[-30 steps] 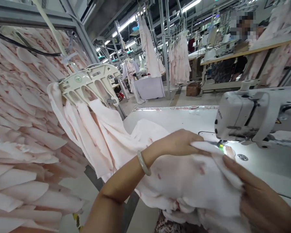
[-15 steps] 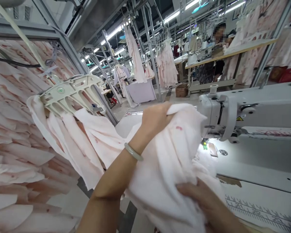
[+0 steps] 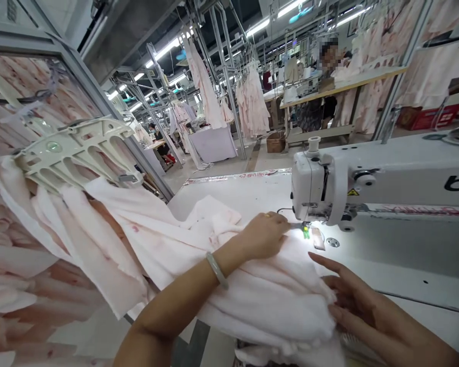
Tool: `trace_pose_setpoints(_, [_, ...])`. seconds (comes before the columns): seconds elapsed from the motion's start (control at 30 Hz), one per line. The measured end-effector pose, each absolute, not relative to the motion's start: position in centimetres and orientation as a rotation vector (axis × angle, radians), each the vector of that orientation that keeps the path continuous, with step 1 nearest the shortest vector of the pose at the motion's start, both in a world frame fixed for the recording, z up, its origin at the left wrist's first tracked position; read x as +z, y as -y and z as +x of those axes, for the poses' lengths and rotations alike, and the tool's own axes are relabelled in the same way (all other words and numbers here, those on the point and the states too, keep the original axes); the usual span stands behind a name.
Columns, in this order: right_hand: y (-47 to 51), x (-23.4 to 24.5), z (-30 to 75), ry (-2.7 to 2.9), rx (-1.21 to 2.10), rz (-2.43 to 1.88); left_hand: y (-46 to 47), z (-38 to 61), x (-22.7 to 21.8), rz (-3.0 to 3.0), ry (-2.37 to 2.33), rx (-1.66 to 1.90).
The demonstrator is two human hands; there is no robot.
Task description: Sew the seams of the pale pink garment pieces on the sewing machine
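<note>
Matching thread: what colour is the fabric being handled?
Pale pink fabric with small red marks; head view.

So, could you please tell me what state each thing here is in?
Cloth: bunched up on the table.
Left hand: curled on the cloth, grip hidden.
Right hand: open, fingers spread at the cloth's edge.
Sewing machine: its light on.
Hanger: tilted, loaded with pink pieces.
Bracelet: on the left wrist.
</note>
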State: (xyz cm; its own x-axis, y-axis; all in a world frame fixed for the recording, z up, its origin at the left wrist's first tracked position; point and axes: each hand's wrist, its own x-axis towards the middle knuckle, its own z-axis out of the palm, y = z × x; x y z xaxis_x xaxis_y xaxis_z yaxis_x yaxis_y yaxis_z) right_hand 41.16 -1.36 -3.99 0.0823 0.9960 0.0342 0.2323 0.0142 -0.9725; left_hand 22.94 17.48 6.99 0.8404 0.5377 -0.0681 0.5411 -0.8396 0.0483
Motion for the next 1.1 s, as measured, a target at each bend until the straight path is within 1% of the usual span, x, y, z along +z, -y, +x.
trace_pose_setpoints(0.03, [0.8, -3.8, 42.0, 1.498, 0.891, -1.413, -17.7, 23.5, 6.6, 2.941, -0.777, -0.065])
trace_pose_setpoints(0.1, [-0.8, -3.3, 43.8, 1.859, 0.619, -1.329, -18.4, 24.2, 5.5, 2.898, -0.765, -0.061])
trace_pose_setpoints(0.23, [-4.7, -2.4, 45.3, 2.383, 0.082, -0.931, -19.6, 24.4, 4.3, 2.756, -0.888, 0.023])
trace_pose_setpoints(0.3, [-6.1, -1.9, 45.1, 2.482, -0.159, -0.809, -19.9, 24.2, 4.5, 2.732, -0.894, 0.065])
trace_pose_setpoints(0.4, [-6.7, -1.3, 44.7, 2.487, -0.484, -0.741, -20.2, 23.9, 5.5, 2.618, -0.874, 0.204])
trace_pose_setpoints(0.5, [-6.7, -0.7, 45.2, 2.412, -0.652, -0.703, -20.4, 24.4, 6.2, 2.343, -0.895, 0.293])
trace_pose_setpoints(0.6, [-7.2, -1.1, 46.3, 2.313, -0.633, -0.705, -20.8, 25.8, 5.9, 2.175, -0.992, 0.219])
trace_pose_setpoints(0.8, [-7.9, -3.1, 46.3, 2.334, -0.383, -0.845, -20.9, 27.4, 5.0, 2.087, -1.086, 0.105])
trace_pose_setpoints(0.97, [-6.5, -2.5, 45.6, 2.395, -0.065, -0.796, -19.5, 25.6, 4.4, 2.132, -1.033, 0.118])
trace_pose_setpoints(1.1, [-5.8, -1.8, 45.5, 2.428, -0.055, -0.737, -18.5, 24.9, 4.0, 2.160, -1.055, 0.088])
